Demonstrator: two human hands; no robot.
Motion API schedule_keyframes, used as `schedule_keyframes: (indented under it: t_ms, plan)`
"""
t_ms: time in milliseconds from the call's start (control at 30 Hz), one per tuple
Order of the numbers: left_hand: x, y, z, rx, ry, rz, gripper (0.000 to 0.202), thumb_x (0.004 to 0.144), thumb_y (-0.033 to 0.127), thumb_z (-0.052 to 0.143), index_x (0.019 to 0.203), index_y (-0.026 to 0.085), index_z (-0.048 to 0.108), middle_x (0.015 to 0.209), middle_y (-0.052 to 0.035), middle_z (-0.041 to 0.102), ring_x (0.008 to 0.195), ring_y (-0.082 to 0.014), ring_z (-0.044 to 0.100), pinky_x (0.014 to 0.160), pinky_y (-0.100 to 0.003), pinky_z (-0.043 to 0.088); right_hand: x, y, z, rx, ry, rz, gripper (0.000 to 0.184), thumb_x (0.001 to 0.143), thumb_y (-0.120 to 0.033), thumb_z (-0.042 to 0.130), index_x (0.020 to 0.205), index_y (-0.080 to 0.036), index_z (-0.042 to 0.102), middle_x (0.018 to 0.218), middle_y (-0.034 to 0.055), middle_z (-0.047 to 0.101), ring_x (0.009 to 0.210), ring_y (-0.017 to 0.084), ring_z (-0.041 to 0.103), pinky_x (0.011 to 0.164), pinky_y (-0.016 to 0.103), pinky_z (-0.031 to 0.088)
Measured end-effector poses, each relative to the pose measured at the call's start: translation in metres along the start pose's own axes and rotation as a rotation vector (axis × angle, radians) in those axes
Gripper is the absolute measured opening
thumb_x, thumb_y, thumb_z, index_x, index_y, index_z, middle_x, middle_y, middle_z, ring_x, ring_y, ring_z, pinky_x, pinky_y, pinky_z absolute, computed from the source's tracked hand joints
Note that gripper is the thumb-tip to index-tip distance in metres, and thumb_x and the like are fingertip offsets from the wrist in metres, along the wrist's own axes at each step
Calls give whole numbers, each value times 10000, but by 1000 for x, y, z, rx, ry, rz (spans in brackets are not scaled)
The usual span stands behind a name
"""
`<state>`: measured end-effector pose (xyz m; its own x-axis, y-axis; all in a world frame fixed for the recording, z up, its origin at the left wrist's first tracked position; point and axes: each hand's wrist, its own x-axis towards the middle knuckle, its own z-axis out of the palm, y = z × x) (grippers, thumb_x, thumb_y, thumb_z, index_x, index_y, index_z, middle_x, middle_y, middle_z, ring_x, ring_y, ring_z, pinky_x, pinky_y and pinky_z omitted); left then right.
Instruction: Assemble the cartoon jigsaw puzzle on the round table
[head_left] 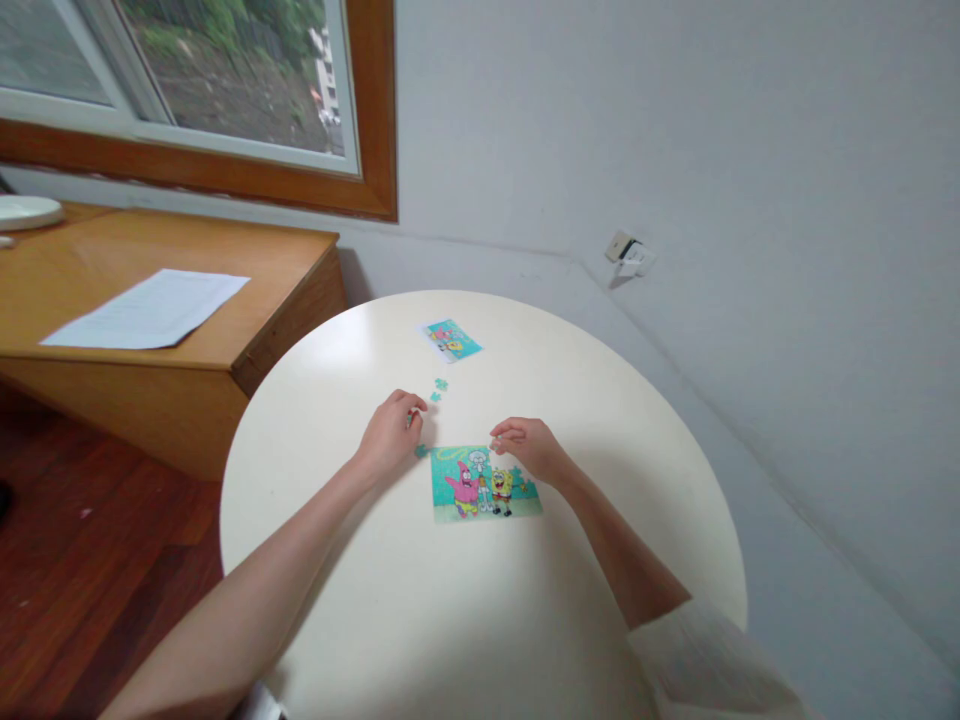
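Observation:
A cartoon jigsaw puzzle [472,495], mostly assembled, lies on the round white table [465,610]; its upper right part has an uneven edge with a gap. My left hand [391,430] is up and left of the puzzle, its fingers curled around a small teal puzzle piece [409,420]. Just below those fingers, a loose teal piece [422,451] lies by the puzzle's upper left corner. Over the upper right of the puzzle is my right hand [529,448], thumb and forefinger slightly apart, with no piece visible between them. Its palm side is hidden.
Two loose pieces [439,387] lie beyond my left hand. Farther back is a small reference picture card [451,341]. A wooden desk [285,270] with a paper sheet [154,308] stands at left. A wall with a socket [628,253] bounds the right.

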<state>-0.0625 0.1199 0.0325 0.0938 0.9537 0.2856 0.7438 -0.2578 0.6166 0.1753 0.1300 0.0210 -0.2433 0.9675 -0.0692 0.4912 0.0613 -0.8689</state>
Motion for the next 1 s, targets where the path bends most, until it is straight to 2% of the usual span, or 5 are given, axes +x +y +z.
schedule_keyframes:
  t_ms: [67,200,267,400,1000]
  plan:
    - [0,1,0,-7,1,-3,243,741,119,391,837,161,610,901,-61,579,769,-167,575,748,-307,462,-7,1,2,-55,10,1,48,662,-205,603,689,-178,632,600,6,667,596,151,634,576,241,466]
    - [0,1,1,-28,-1,-2,241,734,113,390,826,160,609,898,-60,580,763,-164,570,754,-306,462,-16,-4,2,-212,72,-148,43,658,-196,623,631,-187,655,702,25,684,707,156,620,704,268,450]
    - [0,0,2,-34,-3,2,243,731,112,390,827,158,608,901,-60,579,760,-162,566,760,-307,461,-19,-7,1,-273,82,-174,43,648,-191,635,624,-191,671,705,23,680,701,151,601,700,265,438]
    - [0,-1,3,-37,-9,14,253,729,109,386,838,156,609,909,-64,575,770,-165,566,767,-310,458,-22,-9,-1,-260,27,-86,97,683,-236,615,689,-191,700,628,6,678,595,135,577,602,245,424]
    - [0,-3,6,-58,-14,24,237,726,112,394,823,157,606,899,-64,568,757,-167,560,746,-310,450,-25,-8,8,-270,81,-11,72,676,-215,629,647,-192,690,627,15,696,592,153,620,586,245,439]
